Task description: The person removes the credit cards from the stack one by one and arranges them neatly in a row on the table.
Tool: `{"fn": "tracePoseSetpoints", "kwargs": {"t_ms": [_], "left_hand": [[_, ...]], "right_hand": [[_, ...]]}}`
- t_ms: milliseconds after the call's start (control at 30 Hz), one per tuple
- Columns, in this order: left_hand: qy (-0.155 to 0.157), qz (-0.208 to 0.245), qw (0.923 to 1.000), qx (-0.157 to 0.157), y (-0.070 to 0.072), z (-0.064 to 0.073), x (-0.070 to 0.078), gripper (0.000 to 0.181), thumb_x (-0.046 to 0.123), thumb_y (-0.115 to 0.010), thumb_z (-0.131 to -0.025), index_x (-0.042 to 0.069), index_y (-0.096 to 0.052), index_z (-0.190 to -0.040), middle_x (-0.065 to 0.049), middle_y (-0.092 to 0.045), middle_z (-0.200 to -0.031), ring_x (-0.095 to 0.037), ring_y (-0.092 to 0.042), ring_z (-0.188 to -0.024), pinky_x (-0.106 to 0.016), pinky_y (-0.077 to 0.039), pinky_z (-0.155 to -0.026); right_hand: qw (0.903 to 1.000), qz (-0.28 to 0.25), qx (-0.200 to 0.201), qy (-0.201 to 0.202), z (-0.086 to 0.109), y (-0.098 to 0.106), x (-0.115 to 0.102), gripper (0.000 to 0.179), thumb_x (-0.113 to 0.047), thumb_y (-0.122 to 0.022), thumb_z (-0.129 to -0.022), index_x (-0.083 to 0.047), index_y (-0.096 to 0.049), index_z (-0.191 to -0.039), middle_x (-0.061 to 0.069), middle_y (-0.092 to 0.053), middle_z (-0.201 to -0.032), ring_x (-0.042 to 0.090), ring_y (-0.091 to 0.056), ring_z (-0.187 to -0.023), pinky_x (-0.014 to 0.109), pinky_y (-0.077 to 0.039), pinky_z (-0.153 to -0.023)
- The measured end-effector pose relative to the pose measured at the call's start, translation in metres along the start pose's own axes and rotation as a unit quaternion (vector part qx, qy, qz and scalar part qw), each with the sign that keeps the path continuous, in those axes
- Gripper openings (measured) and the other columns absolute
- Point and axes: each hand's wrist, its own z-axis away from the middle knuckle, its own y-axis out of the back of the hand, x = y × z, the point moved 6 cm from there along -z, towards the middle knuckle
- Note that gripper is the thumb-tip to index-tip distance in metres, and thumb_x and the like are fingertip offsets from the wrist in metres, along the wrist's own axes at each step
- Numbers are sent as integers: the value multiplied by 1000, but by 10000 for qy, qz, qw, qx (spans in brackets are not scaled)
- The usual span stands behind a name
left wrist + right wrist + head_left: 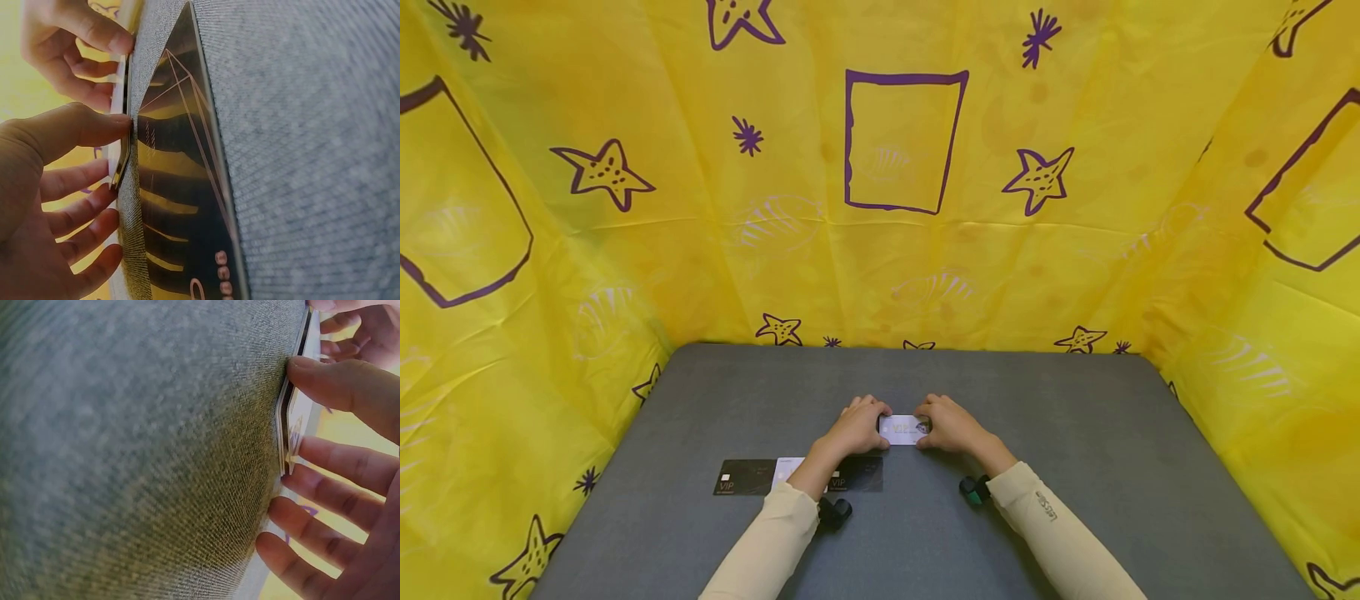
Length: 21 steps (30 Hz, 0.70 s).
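Note:
At the middle of the table lies a small stack of cards point(904, 430), its top one white with "VIP" on it. My left hand point(856, 427) grips the stack's left end between thumb and fingers. At its right end my right hand point(952, 423) pinches it the same way. Layered edges of the stack point(292, 406), pale with a dark one between, show in the right wrist view beside the thumb. A glossy black card point(181, 162) with pinkish lines lies near my left hand in the left wrist view.
Left of the stack, nearer me, lies a row of cards: a black card point(745, 477), a white card point(787, 469) partly hidden by my left forearm, and another black card point(861, 475). Yellow patterned cloth point(880, 275) surrounds the grey table point(1037, 417) at back and sides.

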Motion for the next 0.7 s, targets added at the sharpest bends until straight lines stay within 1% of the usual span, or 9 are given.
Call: {"fn": "tracePoseSetpoints", "kwargs": {"t_ms": [367,700], "left_hand": [[6,135,9999,1,0,1,-1,47,22,-79,-78,8,-65,-120,-11,-59,-115,-27,-49,-108,-47,-40,-96],[-42,118,9999,38,2,1,-1,46,22,-79,-78,8,-65,-119,-11,-61,-117,-29,-51,-110,-49,-40,-97]], "right_hand": [[10000,54,-49,32,0,0,0,45,-24,-82,-77,-3,-69,-114,8,-61,-104,18,-51,-87,37,-45,-78],[9999,85,-114,97,0,2,-2,44,-23,-81,-77,-2,-69,-114,9,-63,-105,20,-54,-90,39,-47,-80]]}}
